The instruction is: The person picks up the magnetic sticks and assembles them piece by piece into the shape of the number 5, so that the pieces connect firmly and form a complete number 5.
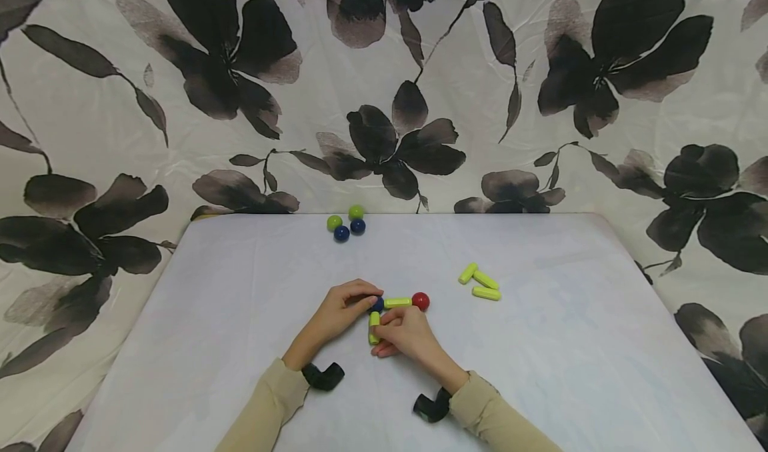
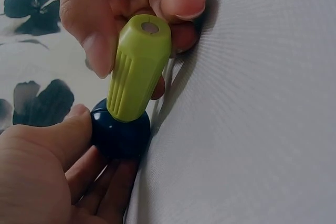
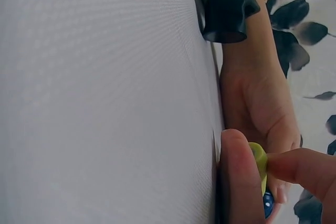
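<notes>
In the head view, my left hand [image 1: 336,311] pinches a dark blue ball [image 1: 377,305] at the middle of the table. One yellow-green stick [image 1: 398,303] runs sideways from that ball to a red ball [image 1: 421,301]. My right hand [image 1: 413,337] pinches a second yellow-green stick [image 1: 375,329], which points toward me. Seen from the left wrist, this ribbed stick [image 2: 137,69] meets the blue ball [image 2: 119,136], and a grey disc shows in its near end. The right wrist view has thumb and finger on either side of the stick [image 3: 258,163], largely covering it.
Three loose yellow-green sticks [image 1: 486,293] lie to the right, beyond my right hand. Near the back edge, two green balls [image 1: 334,223] and two blue balls [image 1: 341,233] sit close together. A floral cloth [image 1: 336,92] hangs behind the white table [image 1: 240,272].
</notes>
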Motion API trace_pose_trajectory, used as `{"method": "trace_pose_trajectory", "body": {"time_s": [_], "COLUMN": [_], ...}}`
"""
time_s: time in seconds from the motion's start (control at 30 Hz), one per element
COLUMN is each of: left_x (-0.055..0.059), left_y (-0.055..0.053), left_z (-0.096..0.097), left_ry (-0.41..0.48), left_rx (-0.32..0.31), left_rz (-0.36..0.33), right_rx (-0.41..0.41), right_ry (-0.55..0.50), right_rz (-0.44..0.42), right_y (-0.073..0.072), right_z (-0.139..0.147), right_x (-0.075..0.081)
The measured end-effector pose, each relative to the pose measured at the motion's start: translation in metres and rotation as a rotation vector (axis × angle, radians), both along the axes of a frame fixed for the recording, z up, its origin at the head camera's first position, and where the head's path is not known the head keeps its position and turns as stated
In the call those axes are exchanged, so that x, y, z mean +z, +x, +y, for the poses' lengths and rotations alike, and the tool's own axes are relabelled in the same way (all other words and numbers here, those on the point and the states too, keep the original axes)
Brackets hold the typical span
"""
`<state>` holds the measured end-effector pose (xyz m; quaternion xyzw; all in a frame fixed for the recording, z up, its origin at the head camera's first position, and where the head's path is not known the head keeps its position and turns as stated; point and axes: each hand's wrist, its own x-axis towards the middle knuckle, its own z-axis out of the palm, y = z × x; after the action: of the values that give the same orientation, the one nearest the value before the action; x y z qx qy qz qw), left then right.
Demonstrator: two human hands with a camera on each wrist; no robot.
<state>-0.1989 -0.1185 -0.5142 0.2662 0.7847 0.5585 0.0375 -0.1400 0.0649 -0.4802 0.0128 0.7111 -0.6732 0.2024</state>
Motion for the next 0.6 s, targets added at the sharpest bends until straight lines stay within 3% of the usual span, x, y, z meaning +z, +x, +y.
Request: {"method": "trace_pose_trajectory", "body": {"time_s": [0.13, 0.6], "left_x": [0.0007, 0.0025], "left_y": [0.0002, 0.0007], "left_z": [-0.0005, 0.0014], "left_ry": [-0.006, -0.028], "left_rx": [-0.009, 0.029], "left_rz": [0.022, -0.032], "right_rx": [-0.002, 0.027], "right_ry": [0.014, 0.102], "right_rz": [0.002, 0.058], "right_y": [0.0003, 0.0008], "right_z": [-0.0001, 0.0043], "right_x": [0.0021, 0.0044]}}
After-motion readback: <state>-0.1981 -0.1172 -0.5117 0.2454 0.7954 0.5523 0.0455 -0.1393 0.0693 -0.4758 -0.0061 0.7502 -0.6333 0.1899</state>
